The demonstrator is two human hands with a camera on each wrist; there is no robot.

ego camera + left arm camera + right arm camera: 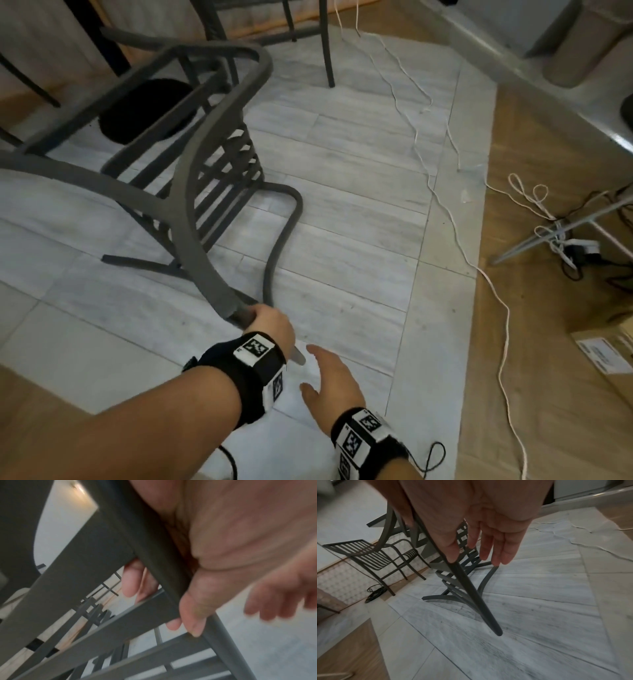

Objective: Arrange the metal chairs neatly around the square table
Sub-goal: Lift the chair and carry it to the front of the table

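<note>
Left hand: the left hand (270,320) was wrapped round the back corner of the chair (191,178).
Right hand: the right hand (330,375) hung loose and empty just beside it.
Chair: tipped over on the floor (342,212), near the table legs (327,44).
Risk: a one-handed lift might let the chair swing into the second chair (368,555) or snag the cord (445,205).
Hidden: the tabletop was cut off; the left wrist view was blurred.
</note>
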